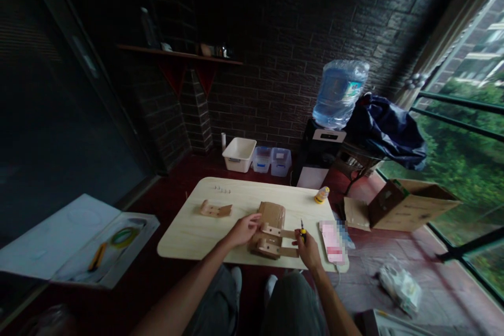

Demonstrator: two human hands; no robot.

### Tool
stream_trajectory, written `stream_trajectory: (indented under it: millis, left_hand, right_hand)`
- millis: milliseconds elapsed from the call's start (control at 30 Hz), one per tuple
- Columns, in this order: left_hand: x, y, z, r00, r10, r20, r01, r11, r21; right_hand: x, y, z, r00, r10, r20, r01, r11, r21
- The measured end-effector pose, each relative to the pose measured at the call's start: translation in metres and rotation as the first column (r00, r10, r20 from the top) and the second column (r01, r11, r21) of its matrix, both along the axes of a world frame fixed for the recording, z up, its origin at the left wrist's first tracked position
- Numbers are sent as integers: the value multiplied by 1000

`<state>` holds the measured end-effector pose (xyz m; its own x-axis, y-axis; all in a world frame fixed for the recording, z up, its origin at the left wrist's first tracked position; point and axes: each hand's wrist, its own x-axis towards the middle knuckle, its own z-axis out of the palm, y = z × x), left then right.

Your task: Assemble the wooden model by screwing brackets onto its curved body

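Note:
My right hand (309, 252) is closed around a screwdriver (303, 233) with a black and yellow handle, its shaft pointing up. Beside it, on the table, two curved wooden pieces with dark holes, the upper (275, 231) and the lower (275, 249), lie across a brown cardboard piece (272, 213). My left hand (246, 229) holds the left end of the upper wooden piece between bent fingers; the exact contact is small and partly hidden. Farther left lies a similar wooden piece (216, 210). Several small screw-like parts (222, 189) are lined up near the table's far edge.
On the pale table (179, 236) stand a yellow-capped bottle (322, 195) and a pink box (331, 241) at the right. An open white case (129, 241) is left of it. Beyond are plastic bins (239, 155), a water dispenser (326, 136) and a cardboard box (409, 205).

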<state>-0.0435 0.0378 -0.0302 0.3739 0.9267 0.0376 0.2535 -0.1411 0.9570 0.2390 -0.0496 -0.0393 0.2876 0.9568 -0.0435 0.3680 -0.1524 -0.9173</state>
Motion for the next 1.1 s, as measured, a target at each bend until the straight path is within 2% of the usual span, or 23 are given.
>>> stream_trajectory:
  millis: [100, 200, 267, 333, 533, 767, 933, 1100]
  left_hand:
    - [-39, 8, 1, 989, 128, -67, -124, 990, 60]
    - [-79, 8, -5, 949, 259, -178, -245, 965, 95]
    - [-96, 2, -12, 914, 294, -281, -281, 956, 87]
    - [-103, -7, -20, 879, 297, -373, -292, 954, 70]
    - [-82, -23, -34, 791, 274, -547, -307, 951, 33]
    - [-56, -16, -41, 718, 253, -649, -309, 951, 28]
    - [-55, -8, -51, 684, 237, -690, -291, 956, 40]
    - [-60, -3, -65, 666, 226, -711, -238, 968, 85]
  right_hand:
    - [5, 0, -7, 1000, -13, -6, 13, 1000, -6]
    - [9, 1, -12, 999, -23, -32, 23, 1000, -9]
    - [9, 2, -13, 998, -28, -53, 27, 1000, -9]
    - [6, 2, -13, 997, -28, -77, 27, 1000, -12]
    - [-9, 1, -12, 990, -32, -137, 26, 999, -45]
    - [3, 9, 2, 965, -57, -256, 57, 998, -7]
    - [20, 11, 10, 961, -48, -272, 45, 999, -16]
    - [23, 8, -2, 969, -40, -244, 29, 999, -46]
